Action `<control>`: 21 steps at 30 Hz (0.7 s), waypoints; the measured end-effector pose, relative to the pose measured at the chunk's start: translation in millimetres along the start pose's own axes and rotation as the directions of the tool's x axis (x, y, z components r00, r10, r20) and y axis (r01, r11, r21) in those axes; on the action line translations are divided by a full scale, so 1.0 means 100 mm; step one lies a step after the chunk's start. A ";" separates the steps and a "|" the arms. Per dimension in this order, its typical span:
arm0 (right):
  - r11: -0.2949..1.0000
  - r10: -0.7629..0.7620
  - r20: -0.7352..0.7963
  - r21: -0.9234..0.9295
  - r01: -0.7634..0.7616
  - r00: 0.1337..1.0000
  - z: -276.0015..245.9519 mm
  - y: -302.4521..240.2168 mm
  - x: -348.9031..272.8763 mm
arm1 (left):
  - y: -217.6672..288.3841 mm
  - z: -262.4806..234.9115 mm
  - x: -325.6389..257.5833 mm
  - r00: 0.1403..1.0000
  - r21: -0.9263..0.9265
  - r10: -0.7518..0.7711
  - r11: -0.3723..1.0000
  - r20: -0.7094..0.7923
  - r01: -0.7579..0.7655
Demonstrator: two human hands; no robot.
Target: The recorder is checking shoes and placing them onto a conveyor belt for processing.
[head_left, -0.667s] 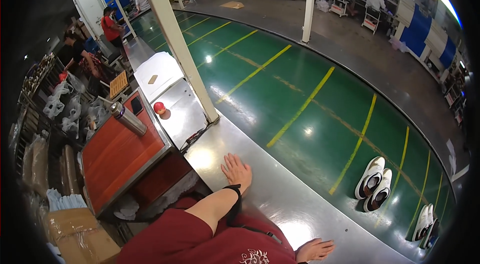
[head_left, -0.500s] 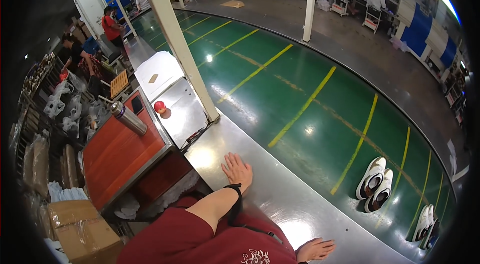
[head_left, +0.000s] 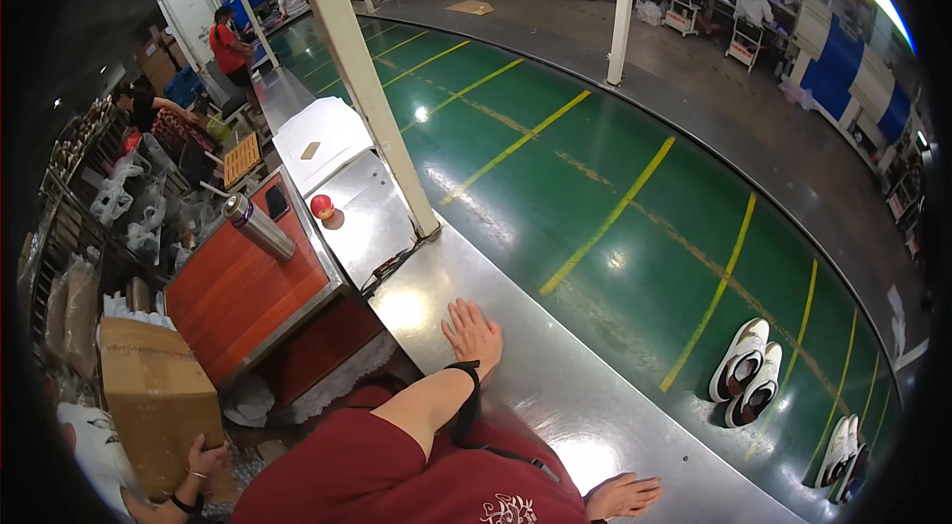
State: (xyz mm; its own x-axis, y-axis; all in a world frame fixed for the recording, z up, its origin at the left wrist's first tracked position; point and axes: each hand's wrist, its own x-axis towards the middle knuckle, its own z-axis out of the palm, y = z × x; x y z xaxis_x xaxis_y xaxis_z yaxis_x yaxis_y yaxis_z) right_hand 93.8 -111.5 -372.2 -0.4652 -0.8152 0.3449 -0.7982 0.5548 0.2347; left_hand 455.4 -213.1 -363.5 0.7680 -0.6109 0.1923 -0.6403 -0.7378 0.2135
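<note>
My left hand [head_left: 473, 338] lies flat on a shiny metal ledge [head_left: 585, 403], fingers spread, holding nothing. Farther right on the same ledge, my right hand [head_left: 622, 496] rests with its fingers stretched out, also holding nothing. Beyond the ledge is a green surface with yellow lines, like a conveyor belt [head_left: 605, 212]. On it stand a pair of white and brown shoes [head_left: 742, 360] and, nearer the right rim, another pair of shoes [head_left: 836, 450].
A red-topped table [head_left: 233, 286] at left holds a steel flask [head_left: 260, 227] and a phone [head_left: 277, 201]. Near a white post [head_left: 369, 78] sits a red apple [head_left: 322, 207]. At lower left, another person's hand [head_left: 205, 460] touches a cardboard box [head_left: 159, 365]. More people work farther back.
Another person has come into view at lower left, and the cardboard box there has shifted up and tilted. My hands stay in place. The view has turned slightly.
</note>
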 end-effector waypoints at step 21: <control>0.999 -0.007 0.011 0.045 0.007 1.000 -0.01 -0.13 -0.07 | -0.10 0.07 0.12 0.999 -0.013 0.021 1.000 -0.042 -0.022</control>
State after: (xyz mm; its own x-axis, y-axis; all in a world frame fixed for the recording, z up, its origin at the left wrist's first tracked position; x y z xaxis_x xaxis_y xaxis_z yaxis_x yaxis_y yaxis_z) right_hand 107.7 -112.8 -376.9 -0.4639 -0.8210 0.3328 -0.8178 0.5413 0.1955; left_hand 471.3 -215.0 -370.1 0.7533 -0.6137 0.2366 -0.6568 -0.7207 0.2219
